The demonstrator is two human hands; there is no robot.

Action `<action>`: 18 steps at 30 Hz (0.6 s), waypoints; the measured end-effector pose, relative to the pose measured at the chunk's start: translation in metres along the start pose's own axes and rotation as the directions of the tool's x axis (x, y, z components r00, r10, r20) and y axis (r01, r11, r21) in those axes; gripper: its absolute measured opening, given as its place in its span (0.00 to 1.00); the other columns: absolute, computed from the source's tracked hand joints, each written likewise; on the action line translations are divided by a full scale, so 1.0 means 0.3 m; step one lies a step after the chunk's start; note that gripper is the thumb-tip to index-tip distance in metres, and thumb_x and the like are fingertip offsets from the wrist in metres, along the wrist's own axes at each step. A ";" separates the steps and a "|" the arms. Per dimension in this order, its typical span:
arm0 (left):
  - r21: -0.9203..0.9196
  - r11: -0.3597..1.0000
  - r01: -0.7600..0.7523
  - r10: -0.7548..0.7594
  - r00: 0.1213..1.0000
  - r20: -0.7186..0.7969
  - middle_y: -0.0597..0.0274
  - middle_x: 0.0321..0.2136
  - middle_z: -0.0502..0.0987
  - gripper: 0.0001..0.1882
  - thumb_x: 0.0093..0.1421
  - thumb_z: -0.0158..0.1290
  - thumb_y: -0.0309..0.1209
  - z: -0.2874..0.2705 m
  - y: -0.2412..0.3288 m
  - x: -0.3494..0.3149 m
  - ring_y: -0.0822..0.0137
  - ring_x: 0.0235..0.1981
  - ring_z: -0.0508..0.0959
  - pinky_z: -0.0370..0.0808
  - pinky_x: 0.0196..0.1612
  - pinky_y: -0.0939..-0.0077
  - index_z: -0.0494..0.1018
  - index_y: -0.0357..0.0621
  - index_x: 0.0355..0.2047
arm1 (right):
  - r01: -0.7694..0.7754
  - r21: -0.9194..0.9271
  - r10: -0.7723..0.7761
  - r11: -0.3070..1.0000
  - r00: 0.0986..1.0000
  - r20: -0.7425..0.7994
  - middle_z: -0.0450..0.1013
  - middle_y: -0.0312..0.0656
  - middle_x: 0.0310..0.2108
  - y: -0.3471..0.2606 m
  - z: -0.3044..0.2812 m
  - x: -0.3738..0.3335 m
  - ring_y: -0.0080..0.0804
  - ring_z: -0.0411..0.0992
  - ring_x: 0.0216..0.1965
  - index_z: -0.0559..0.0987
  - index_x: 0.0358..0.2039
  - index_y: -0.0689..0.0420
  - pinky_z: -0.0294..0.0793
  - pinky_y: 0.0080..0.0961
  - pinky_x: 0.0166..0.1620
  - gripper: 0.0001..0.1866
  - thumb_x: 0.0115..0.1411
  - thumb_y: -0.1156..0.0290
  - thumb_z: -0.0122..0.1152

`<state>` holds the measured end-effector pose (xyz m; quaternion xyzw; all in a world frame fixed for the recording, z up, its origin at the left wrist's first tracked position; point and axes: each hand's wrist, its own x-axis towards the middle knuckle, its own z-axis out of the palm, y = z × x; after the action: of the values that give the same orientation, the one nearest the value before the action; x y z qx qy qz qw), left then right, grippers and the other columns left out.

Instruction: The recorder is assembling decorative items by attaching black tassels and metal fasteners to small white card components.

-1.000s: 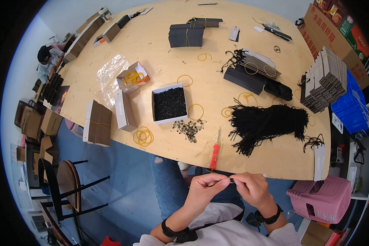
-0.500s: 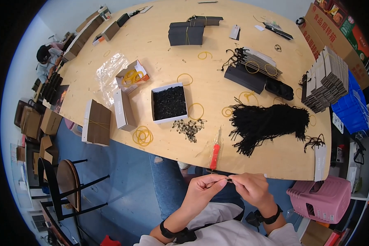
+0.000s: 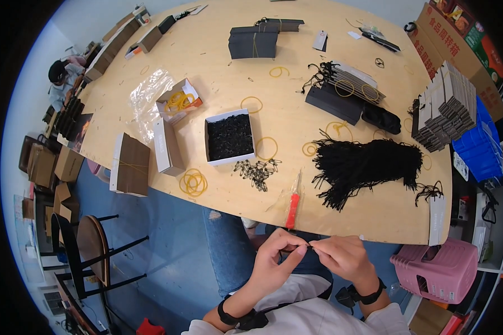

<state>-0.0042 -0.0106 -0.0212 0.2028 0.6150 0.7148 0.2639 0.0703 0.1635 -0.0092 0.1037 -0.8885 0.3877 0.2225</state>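
Below the table's near edge, my left hand [image 3: 276, 258] and my right hand [image 3: 343, 257] meet fingertip to fingertip over my lap. Between them they pinch a small dark piece [image 3: 310, 246], too small to name, perhaps a black string or pin. On the wooden table [image 3: 207, 72] above them lie a heap of black strings [image 3: 369, 164], a loose pile of small safety pins [image 3: 257, 172], a white box of black pins [image 3: 229, 137] and a red-handled tool [image 3: 292, 210] at the edge.
Yellow rubber bands [image 3: 193, 182] lie near the left edge, more fill an open box [image 3: 179, 102]. Stacks of dark cards [image 3: 253, 42] and brown cards [image 3: 444, 106] stand further back. A pink basket [image 3: 439, 267], a blue crate [image 3: 480, 148] and a chair [image 3: 86, 243] surround the table.
My hands have stayed in the same spot below the table edge, the fingertips only shifting slightly on the small piece.
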 end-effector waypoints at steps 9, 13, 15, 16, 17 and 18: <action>0.086 0.986 0.146 -0.147 0.989 0.003 0.69 0.24 0.67 0.03 0.66 0.48 0.22 0.043 0.073 -0.051 0.82 0.22 0.60 0.59 0.25 0.85 0.71 0.37 0.38 | 0.006 0.082 -0.004 0.997 1.000 -0.024 0.77 0.42 0.26 -0.030 -0.007 0.009 0.33 0.76 0.23 0.78 0.39 0.64 0.75 0.25 0.25 0.16 0.47 0.84 0.66; -0.067 0.974 0.219 -0.219 0.976 -0.003 0.75 0.21 0.65 0.03 0.66 0.50 0.22 0.039 0.048 -0.049 0.87 0.22 0.57 0.53 0.23 0.89 0.72 0.37 0.39 | -0.005 0.048 0.006 0.999 1.000 -0.025 0.77 0.42 0.27 -0.026 -0.007 -0.002 0.34 0.76 0.23 0.78 0.39 0.64 0.75 0.25 0.25 0.16 0.47 0.85 0.66; -0.162 0.965 0.208 -0.208 0.978 0.019 0.77 0.22 0.66 0.04 0.66 0.51 0.23 0.036 0.050 -0.040 0.88 0.22 0.57 0.52 0.23 0.90 0.72 0.36 0.39 | -0.009 0.051 0.010 0.999 1.000 -0.027 0.77 0.42 0.27 -0.023 -0.008 -0.005 0.34 0.76 0.23 0.78 0.39 0.64 0.75 0.25 0.25 0.16 0.47 0.85 0.66; -0.161 0.965 0.209 -0.208 0.978 0.020 0.77 0.22 0.66 0.04 0.66 0.51 0.23 0.032 0.044 -0.041 0.88 0.22 0.57 0.52 0.23 0.90 0.72 0.36 0.39 | -0.004 0.041 0.005 0.999 1.000 -0.028 0.77 0.42 0.27 -0.022 -0.009 -0.003 0.34 0.76 0.23 0.78 0.39 0.64 0.75 0.25 0.25 0.16 0.48 0.85 0.66; -0.175 0.963 0.206 -0.205 0.978 0.026 0.77 0.23 0.67 0.04 0.66 0.51 0.22 0.027 0.035 -0.042 0.88 0.23 0.57 0.52 0.24 0.91 0.73 0.35 0.40 | 0.001 0.031 0.000 1.000 1.000 -0.029 0.77 0.42 0.27 -0.022 -0.009 -0.001 0.35 0.76 0.23 0.77 0.39 0.64 0.75 0.25 0.25 0.15 0.48 0.85 0.66; -0.189 0.961 0.204 -0.201 0.979 0.033 0.76 0.24 0.68 0.04 0.66 0.51 0.22 0.023 0.030 -0.041 0.89 0.23 0.58 0.53 0.24 0.91 0.73 0.35 0.40 | 0.000 0.030 0.001 1.000 1.000 -0.030 0.77 0.42 0.27 -0.022 -0.005 -0.001 0.35 0.76 0.23 0.77 0.39 0.64 0.75 0.25 0.25 0.15 0.48 0.85 0.66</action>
<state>0.0085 -0.0141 -0.0109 0.1172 0.5592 0.7385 0.3581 0.0735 0.1602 -0.0042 0.1011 -0.8792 0.4025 0.2341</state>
